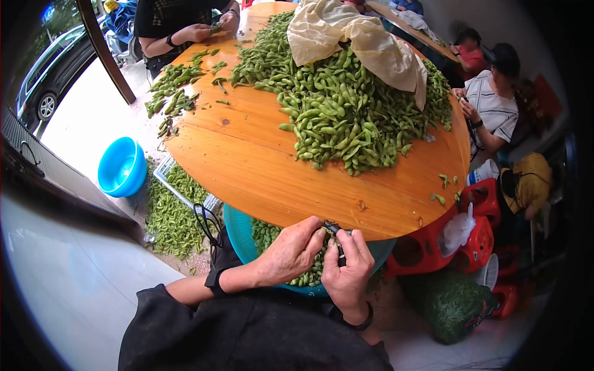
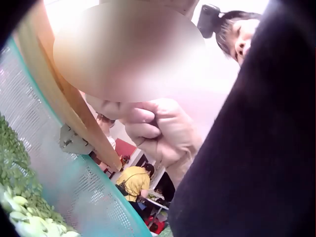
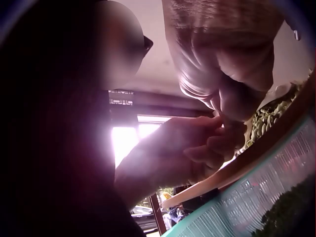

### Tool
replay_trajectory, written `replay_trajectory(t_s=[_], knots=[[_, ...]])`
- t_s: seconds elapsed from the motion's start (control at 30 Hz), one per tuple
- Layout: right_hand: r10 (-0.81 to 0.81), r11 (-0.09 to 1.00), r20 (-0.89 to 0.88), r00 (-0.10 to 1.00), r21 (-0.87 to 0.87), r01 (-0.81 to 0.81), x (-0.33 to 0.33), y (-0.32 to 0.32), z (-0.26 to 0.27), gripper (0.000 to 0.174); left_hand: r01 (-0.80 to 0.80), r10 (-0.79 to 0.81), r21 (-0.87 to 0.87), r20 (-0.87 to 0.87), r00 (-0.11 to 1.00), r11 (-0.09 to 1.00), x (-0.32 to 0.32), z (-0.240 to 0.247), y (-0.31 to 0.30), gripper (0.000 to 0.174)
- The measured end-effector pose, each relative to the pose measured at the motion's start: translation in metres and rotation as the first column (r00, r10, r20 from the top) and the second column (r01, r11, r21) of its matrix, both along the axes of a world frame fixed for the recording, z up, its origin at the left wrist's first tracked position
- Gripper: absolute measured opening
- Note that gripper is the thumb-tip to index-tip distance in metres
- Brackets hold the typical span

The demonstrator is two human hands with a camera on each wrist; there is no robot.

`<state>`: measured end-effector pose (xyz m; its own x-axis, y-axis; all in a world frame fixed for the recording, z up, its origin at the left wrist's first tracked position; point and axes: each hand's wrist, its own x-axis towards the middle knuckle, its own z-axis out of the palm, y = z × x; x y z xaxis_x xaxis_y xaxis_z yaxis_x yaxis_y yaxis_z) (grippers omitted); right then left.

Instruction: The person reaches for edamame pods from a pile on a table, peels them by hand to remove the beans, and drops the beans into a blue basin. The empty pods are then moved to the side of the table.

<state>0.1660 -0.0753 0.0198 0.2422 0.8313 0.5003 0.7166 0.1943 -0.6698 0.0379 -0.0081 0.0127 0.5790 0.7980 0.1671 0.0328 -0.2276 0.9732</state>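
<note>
My left hand (image 1: 291, 250) and my right hand (image 1: 348, 272) meet at the near edge of the wooden table (image 1: 247, 161), above a teal basket (image 1: 234, 232) that holds green beans (image 1: 264, 235). Between the fingertips of both hands is a small green piece, mostly covered. Something dark (image 1: 332, 227) lies at the fingers, and a dark band circles a right finger. In the right wrist view the left hand (image 3: 170, 153) touches the right hand (image 3: 227, 59); both have bent fingers. A large pile of green pods (image 1: 334, 111) lies on the table, partly under a cream cloth (image 1: 371, 43).
A blue basin (image 1: 122, 167) and a crate (image 1: 179, 185) stand at the left, with pods on the floor. Red stools (image 1: 476, 241) and a green bag (image 1: 448, 306) are at the right. Other people sit or stand around the table's far side.
</note>
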Motion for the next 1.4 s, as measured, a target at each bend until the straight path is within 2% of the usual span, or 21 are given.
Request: replay_trajectory(t_s=[0.07,0.13,0.2,0.27,0.33,0.4,0.43,0.47,0.53,0.6,0.67,0.7,0.8,0.83,0.9,1.03,1.13,1.2,1.27,1.33,1.4], knots=[[-0.007,0.999,0.013,1.0,0.04,0.006,-0.005,0.001,0.001,0.016,-0.095,0.091,0.153,0.032,0.995,0.984,0.006,-0.009,-0.005,0.014],[0.003,0.997,0.065,0.998,0.074,-0.008,-0.009,-0.001,0.005,0.017,-0.083,0.095,-0.142,0.078,0.992,0.986,0.006,-0.006,-0.007,0.019],[0.0,0.998,0.072,0.997,0.069,-0.005,-0.009,0.0,0.002,0.018,-0.097,0.111,-0.127,0.106,0.988,0.987,0.005,-0.018,-0.005,0.023],[0.064,0.995,-0.041,0.997,0.074,-0.06,0.001,0.004,-0.003,0.018,0.161,0.049,-0.657,0.29,0.956,0.737,0.0,-0.008,-0.003,0.023],[0.129,0.989,-0.311,0.942,-0.034,-0.146,0.016,0.002,-0.01,0.012,0.259,0.039,-0.677,0.391,0.919,0.689,-0.004,-0.019,0.001,0.029],[0.022,0.989,-0.662,0.75,-0.095,-0.112,0.031,-0.009,0.0,0.011,0.356,-0.275,-0.421,0.243,0.93,0.834,-0.007,-0.015,0.003,0.032],[-0.003,0.991,-0.717,0.697,-0.097,-0.095,0.044,-0.018,0.009,0.01,0.447,-0.444,-0.153,0.056,0.894,0.881,-0.017,0.001,0.011,0.028],[-0.025,0.992,-0.767,0.641,-0.099,-0.08,0.061,-0.03,0.018,0.009,0.447,-0.444,-0.147,0.054,0.894,0.882,-0.023,0.01,0.019,0.028],[0.017,0.966,-0.415,0.91,-0.227,-0.121,0.108,-0.062,0.032,0.013,0.578,-0.553,0.081,-0.214,0.805,0.812,-0.029,0.023,0.034,0.028],[0.031,0.91,-0.084,0.996,-0.409,-0.063,0.144,-0.092,0.036,0.013,0.39,-0.276,0.388,-0.319,0.907,0.835,-0.028,0.031,0.059,0.022],[-0.103,0.906,0.306,0.946,-0.363,0.216,0.167,-0.108,0.025,0.015,0.276,-0.032,0.565,-0.403,0.915,0.778,-0.016,0.03,0.091,0.016],[-0.15,0.888,0.371,0.917,-0.358,0.29,0.172,-0.112,0.021,0.017,0.246,0.053,0.615,-0.426,0.903,0.749,-0.01,0.028,0.106,0.017],[-0.28,0.895,0.2,0.939,-0.299,0.33,0.169,-0.104,0.004,0.018,0.29,0.108,0.665,-0.488,0.866,0.688,0.004,0.018,0.14,0.01],[-0.321,0.863,0.09,0.943,-0.382,0.33,0.152,-0.094,0.017,0.024,0.292,0.109,0.665,-0.492,0.864,0.687,0.006,0.015,0.143,0.01],[-0.252,0.902,0.087,0.964,-0.339,0.267,0.14,-0.077,0.015,0.021,0.31,0.186,0.675,-0.557,0.809,0.67,0.01,0.011,0.147,0.008],[-0.145,0.949,-0.009,0.989,-0.285,0.137,0.106,-0.047,0.023,0.018,0.226,0.23,0.726,-0.471,0.852,0.649,0.01,0.007,0.134,0.007],[-0.054,0.972,-0.11,0.992,-0.233,0.027,0.079,-0.028,0.02,0.018,0.153,0.157,0.698,-0.358,0.92,0.699,0.001,0.025,0.114,0.01],[-0.005,0.966,-0.374,0.927,-0.243,-0.093,0.062,-0.015,0.016,0.018,0.109,-0.025,0.194,-0.39,0.92,0.975,-0.004,0.046,0.094,0.014],[0.025,0.948,-0.653,0.757,-0.225,-0.226,0.047,-0.002,0.007,0.02,0.13,-0.112,0.046,-0.279,0.954,0.991,-0.009,0.036,0.079,0.01],[0.064,0.924,-0.828,0.558,-0.162,-0.346,0.034,0.009,0.006,0.026,0.238,-0.229,-0.247,0.064,0.971,0.94,-0.013,0.023,0.065,0.005],[0.056,0.914,-0.872,0.487,-0.151,-0.375,0.029,0.012,0.007,0.029,0.225,-0.204,-0.286,0.1,0.974,0.932,-0.013,0.018,0.051,0.004]])
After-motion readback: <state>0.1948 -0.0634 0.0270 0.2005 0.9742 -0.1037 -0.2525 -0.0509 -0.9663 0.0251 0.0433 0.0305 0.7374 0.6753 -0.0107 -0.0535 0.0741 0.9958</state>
